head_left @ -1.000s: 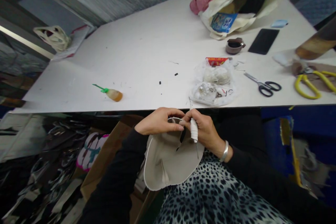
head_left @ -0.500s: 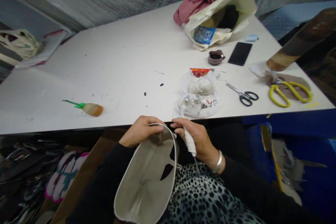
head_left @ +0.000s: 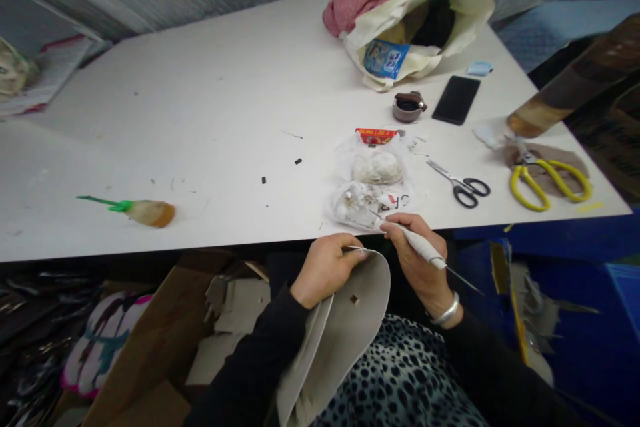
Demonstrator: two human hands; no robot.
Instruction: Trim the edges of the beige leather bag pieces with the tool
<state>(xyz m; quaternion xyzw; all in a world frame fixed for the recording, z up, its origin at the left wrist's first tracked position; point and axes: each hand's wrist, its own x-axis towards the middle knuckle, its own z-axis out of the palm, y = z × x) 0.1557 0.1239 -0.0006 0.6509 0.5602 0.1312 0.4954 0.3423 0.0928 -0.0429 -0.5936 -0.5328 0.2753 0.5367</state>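
Note:
My left hand (head_left: pixel 327 267) pinches the rim of a beige bag body (head_left: pixel 345 340), which hangs tilted over my lap. A small metallic square piece (head_left: pixel 354 299) shows on its surface. In my right hand (head_left: pixel 420 267) is an awl (head_left: pixel 423 247) with a white-wrapped handle; thin metal sticks out at both ends. One tip points at the clear plastic bag (head_left: pixel 363 203) at the table's front edge, which holds whitish and small dark bits; whether it touches them I cannot tell. A second whitish bundle (head_left: pixel 377 167) lies just behind.
On the white table (head_left: pixel 200 93) are a glue bottle (head_left: pixel 153 212), black-handled scissors (head_left: pixel 463 188), yellow-handled cutters (head_left: pixel 550 180), a phone (head_left: pixel 456 100), a small round container (head_left: pixel 407 108) and a cream tote bag (head_left: pixel 470 0). A brown bottle (head_left: pixel 560 93) stands at the right edge.
My left hand and the beige bag body have moved right, and the bag has turned. My right hand has shifted right, turning the awl so one tip points toward the plastic bag.

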